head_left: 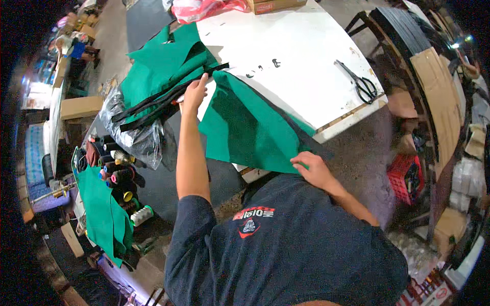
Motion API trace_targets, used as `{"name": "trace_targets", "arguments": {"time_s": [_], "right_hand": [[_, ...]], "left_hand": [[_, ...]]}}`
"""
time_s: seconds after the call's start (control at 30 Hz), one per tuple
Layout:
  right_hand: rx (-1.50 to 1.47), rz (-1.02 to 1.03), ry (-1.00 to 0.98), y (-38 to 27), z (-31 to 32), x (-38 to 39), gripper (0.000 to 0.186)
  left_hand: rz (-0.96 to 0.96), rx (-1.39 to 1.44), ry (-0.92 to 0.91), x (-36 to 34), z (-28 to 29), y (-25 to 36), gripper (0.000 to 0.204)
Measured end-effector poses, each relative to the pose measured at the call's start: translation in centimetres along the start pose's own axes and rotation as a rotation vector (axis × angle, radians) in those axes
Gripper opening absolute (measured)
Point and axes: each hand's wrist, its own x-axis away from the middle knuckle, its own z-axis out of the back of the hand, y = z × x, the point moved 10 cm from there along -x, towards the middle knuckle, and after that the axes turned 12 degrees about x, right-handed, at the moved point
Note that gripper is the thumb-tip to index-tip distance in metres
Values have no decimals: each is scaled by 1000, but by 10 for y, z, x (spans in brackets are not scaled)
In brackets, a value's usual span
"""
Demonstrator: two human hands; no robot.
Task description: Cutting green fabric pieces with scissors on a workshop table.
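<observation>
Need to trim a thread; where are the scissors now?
In the head view, the scissors lie on the white table, by its right edge, above and right of the right hand.

Cardboard box (273, 6) and red-and-white plastic bag (206, 10): both cut off by upper edge. Black pieces (276, 63) on white counter (316, 76): too small to identify.

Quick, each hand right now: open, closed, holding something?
Left hand: fingers partly curled beside the green cloth pile; grip cannot be told.
Right hand: closed, pinching the green panel by its edge.
</observation>
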Motion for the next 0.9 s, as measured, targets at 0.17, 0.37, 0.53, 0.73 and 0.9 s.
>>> {"name": "trace_targets", "arguments": {"time_s": [0.17, 0.37, 0.53, 0.73, 0.9], "right_hand": [[-24, -366, -441, 68, -29, 30, 35], [-16, -510, 100, 92, 83, -9, 29], [407, -392, 520, 161, 94, -59, 39], [-3, -567, 326, 181, 51, -75, 37], [-225, -327, 453, 109, 117, -94, 22]], "left_hand": [[-604, -763, 221, 8, -59, 90, 56], [-917, -844, -575, 44, -189, 90, 46], [-614, -1166, -790, 44, -237, 62, 41], [-672, -909, -951, 38, -281, 39, 44], [-672, -717, -826, 59, -242, 140, 28]]}}
